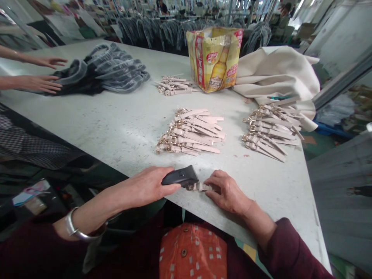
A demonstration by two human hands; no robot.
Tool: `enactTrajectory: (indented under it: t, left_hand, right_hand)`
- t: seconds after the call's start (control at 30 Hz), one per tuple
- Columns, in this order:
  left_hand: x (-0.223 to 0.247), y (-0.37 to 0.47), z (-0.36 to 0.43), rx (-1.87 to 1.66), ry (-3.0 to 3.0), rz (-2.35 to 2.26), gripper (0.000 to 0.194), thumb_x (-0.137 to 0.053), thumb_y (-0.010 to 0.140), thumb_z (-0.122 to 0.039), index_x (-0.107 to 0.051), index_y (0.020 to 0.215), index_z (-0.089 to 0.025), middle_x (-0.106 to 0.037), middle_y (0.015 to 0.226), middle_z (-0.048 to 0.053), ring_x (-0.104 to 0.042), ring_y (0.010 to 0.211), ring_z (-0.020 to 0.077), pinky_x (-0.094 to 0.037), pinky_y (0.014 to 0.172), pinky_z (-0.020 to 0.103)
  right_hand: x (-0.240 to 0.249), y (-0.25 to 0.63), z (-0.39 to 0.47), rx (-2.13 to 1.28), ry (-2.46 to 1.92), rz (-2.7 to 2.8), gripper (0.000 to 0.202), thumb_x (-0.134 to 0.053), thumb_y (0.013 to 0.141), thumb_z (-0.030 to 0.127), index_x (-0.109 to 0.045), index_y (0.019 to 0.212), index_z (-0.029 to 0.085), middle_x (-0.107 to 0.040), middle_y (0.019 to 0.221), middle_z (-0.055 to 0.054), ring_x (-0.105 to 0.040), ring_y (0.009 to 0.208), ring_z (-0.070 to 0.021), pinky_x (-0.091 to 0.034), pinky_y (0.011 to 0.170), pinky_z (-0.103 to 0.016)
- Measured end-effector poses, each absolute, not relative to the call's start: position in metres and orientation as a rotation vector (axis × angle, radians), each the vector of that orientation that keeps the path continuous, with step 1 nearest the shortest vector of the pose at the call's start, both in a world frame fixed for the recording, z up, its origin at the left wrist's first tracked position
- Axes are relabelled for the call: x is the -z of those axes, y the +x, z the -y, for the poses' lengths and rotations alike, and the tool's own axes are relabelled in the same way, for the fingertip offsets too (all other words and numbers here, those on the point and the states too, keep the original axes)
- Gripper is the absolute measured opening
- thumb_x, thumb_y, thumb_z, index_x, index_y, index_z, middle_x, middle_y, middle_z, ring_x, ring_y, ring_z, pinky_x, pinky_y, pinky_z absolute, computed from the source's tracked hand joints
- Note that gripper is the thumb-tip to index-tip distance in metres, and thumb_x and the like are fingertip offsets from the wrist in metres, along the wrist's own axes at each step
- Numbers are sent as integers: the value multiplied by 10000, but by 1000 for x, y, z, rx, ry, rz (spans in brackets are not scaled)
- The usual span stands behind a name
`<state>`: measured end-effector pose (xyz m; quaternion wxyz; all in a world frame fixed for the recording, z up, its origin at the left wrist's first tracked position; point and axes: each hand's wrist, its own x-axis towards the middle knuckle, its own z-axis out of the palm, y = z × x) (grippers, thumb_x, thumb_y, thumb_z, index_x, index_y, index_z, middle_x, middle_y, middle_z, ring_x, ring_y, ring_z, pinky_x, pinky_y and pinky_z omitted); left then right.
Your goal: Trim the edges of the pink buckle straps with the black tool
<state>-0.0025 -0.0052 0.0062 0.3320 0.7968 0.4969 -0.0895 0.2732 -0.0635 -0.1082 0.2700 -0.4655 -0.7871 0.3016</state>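
Observation:
My left hand (152,182) is closed around a black hand-held tool (181,176), rounded and wider at its front end; its exact kind I cannot make out. The tool's front rests over the buckle end of a short beige buckle strap (201,186). My right hand (225,192) pinches the other end of this strap between thumb and fingers, low over the table's near edge. Just beyond both hands lies a pile of similar beige buckle straps (193,133), buckles mostly to the left.
A second strap pile (270,130) lies right, a smaller one (174,85) farther back. A yellow beer carton (215,62) stands behind, beside bunched cream material (276,71). At left, another person's hands (48,83) touch dark grey looped pieces (119,69) on the table (116,128).

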Motion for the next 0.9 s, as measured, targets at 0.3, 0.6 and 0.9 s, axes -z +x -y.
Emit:
enactTrajectory:
  t: [0.3,0.6,0.9]
  left_hand:
    - [-36,39,12,438,2233,-1176,269,-576,931,-480,-705,938,-244,-793,877,49,-732,793,247,-446,683,320]
    - [-43,49,2,724,2314,-1213,371,-622,874,-524,-779,1052,-240,-812,953,111,-753,887,309,-492,750,363]
    - [-41,68,-3,675,2364,-1138,323,-627,872,-489,-778,965,-219,-799,891,102,-745,838,295,-494,708,342]
  right_hand:
    - [116,275,63,-925,-1311,1973,694,-809,778,108,-611,1435,209,-715,1028,-47,-648,899,-217,-529,878,-373]
    - [116,278,62,-1015,-1242,1946,784,-738,777,52,-543,1514,236,-717,1035,-35,-654,935,-217,-535,907,-382]
    - [118,279,62,-1047,-1234,1950,877,-722,741,47,-488,1561,248,-710,1040,-27,-646,927,-213,-529,907,-380]
